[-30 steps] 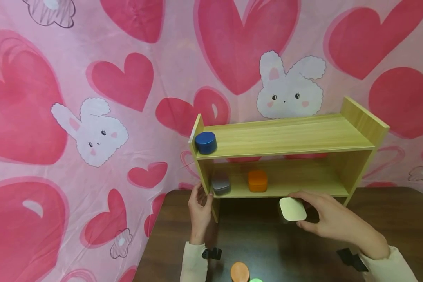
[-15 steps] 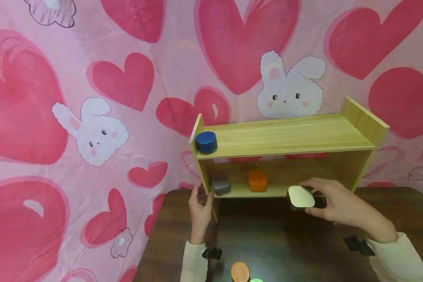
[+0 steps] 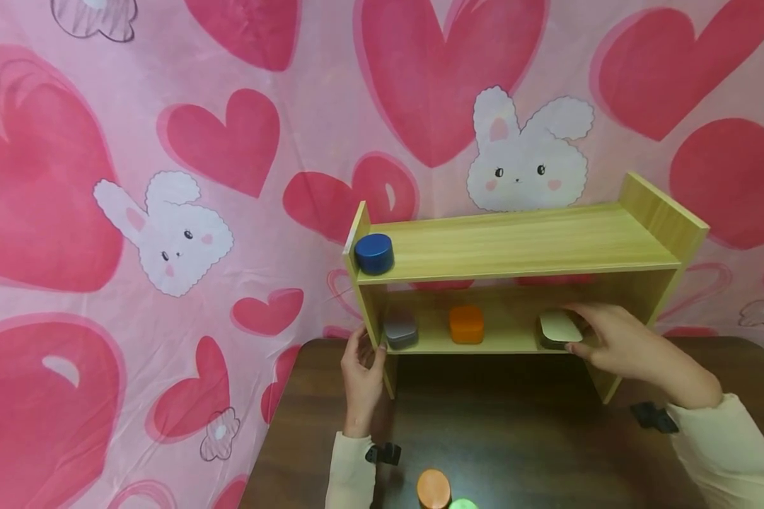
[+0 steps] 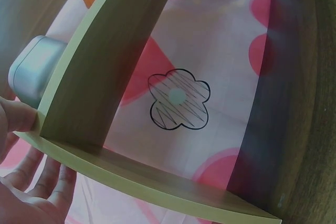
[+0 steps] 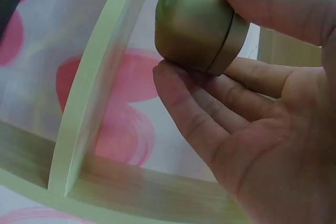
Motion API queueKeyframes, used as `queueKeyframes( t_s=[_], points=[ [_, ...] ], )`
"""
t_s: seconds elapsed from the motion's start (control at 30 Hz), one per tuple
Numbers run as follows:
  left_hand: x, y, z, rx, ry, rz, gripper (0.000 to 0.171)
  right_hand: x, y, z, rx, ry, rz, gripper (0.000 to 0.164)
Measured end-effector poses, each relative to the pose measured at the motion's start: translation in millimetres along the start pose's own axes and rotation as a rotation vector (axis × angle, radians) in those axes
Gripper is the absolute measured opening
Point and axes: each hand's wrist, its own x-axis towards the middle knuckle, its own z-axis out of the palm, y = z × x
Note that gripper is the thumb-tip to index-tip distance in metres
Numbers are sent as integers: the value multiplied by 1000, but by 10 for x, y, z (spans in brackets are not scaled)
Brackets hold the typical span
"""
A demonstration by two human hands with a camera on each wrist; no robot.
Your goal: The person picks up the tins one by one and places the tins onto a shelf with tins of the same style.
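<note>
My right hand (image 3: pixel 617 341) holds a gold, round-cornered square tin (image 3: pixel 559 330) at the right part of the lower board of a small wooden shelf (image 3: pixel 516 247). In the right wrist view, the thumb lies on one side of the tin (image 5: pixel 197 22) and the fingers on the other. At the shelf's left end, my left hand (image 3: pixel 363 371) grips the side panel, thumb at the front edge and fingers outside it. Close by that thumb sits a grey tin (image 3: pixel 400 331). An orange square tin (image 3: pixel 467 325) stands between the grey and gold ones.
A blue round tin (image 3: pixel 374 254) stands on the upper board at the left end. Near the front of the dark wooden table (image 3: pixel 496 424) are an orange round lid (image 3: pixel 433 488) and a green one (image 3: pixel 463 504), partly cut off. A pink heart-patterned cloth (image 3: pixel 318 127) hangs behind.
My right hand has carried the gold tin rightward and up, from in front of the shelf to the lower board. The left hand keeps its grip on the side panel.
</note>
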Motion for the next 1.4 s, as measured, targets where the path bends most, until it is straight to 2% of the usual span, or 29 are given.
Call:
queueKeyframes(
  t_s=[0.33,0.63,1.27,1.4],
  points=[
    [18,22,8,-15,-11,-11,41,44,150,-11,-2,-63,21,57],
    [24,31,4,-13,-9,-8,40,72,232,-16,18,-144,85,59],
    [15,25,-9,-22,-15,-15,39,9,350,11,25,-150,60,59],
    [21,-67,11,-24,-7,-18,40,-31,354,14,13,-127,59,59]
  ],
)
